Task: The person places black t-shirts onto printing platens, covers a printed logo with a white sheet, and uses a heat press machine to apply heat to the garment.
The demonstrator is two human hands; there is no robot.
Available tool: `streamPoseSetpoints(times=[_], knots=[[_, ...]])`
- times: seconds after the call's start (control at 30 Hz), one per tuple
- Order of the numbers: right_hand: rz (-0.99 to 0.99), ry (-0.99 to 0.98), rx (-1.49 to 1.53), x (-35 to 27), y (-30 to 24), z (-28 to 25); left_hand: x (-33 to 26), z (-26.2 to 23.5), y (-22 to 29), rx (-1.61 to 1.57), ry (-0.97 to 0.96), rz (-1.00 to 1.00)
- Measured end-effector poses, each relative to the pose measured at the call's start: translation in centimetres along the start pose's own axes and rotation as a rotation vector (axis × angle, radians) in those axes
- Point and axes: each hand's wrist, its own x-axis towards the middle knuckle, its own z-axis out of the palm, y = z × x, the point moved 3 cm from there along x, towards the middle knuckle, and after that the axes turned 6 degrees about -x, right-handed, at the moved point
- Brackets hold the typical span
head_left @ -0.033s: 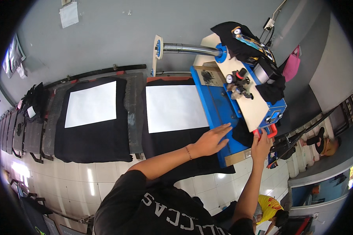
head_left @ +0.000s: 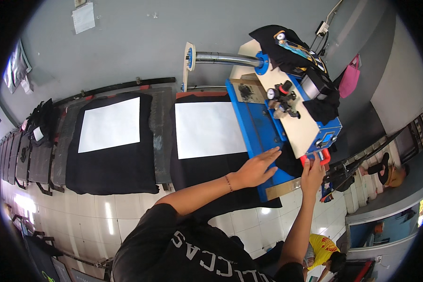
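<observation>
My left hand [head_left: 257,169] lies open, fingers stretched out together and thumb apart, over the lower edge of the blue plate of a heat press [head_left: 261,122]. My right hand [head_left: 312,174] is closed on the press's red handle [head_left: 325,156], below its control box [head_left: 327,139]. To the left of the plate, a white sheet [head_left: 209,129] lies flat on a black garment [head_left: 197,171], its right edge meeting or passing under the plate; I cannot tell which. A second white sheet [head_left: 110,124] rests on another black garment [head_left: 113,171] farther left.
A gauge and regulator [head_left: 282,96] sit on the press's cream top, with black cloth [head_left: 272,44] draped behind. A metal cylinder arm [head_left: 228,58] spans the back. Grey platens [head_left: 162,136] line the left. A person in yellow [head_left: 323,249] bends at lower right; another sits farther right.
The press has shifted slightly left, covering a little more of the nearer white sheet's right side. My right hand has moved a little left with the handle.
</observation>
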Motion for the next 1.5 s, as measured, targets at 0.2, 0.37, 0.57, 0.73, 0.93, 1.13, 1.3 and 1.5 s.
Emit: streamPoseSetpoints(times=[0.2, 0.37, 0.57, 0.73, 0.93, 1.13, 1.3, 1.5], knots=[[-0.001, 0.115, 0.307, -0.6, -1.9, 2.1, -3.0, -0.2, 2.1, 0.001, -0.019, -0.011], [-0.065, 0.217, 0.445, -3.0, -6.9, 1.7, -7.6, -2.7, 4.1, 0.156, 0.056, -0.086], [-0.087, 0.206, 0.459, -5.4, -11.7, 0.4, -11.3, -5.6, 5.9, 0.218, 0.107, -0.111], [-0.052, 0.103, 0.51, -6.2, -13.2, -0.9, -12.6, -5.9, 6.9, 0.223, 0.147, -0.129], [-0.03, 0.141, 0.447, -6.4, -13.2, 0.0, -13.3, -7.6, 7.6, 0.174, 0.115, -0.12], [0.101, 0.028, 0.627, -6.7, -13.1, 0.7, -15.5, -10.9, 5.9, -0.073, 0.072, -0.154], [0.119, 0.333, 0.824, -9.9, -17.0, -1.3, -25.4, -21.4, -2.9, -0.112, 0.618, -0.36], [-0.055, -0.134, 1.159, -14.1, -32.4, -1.2, -46.1, -38.8, -12.5, 0.399, 1.134, -0.884]])
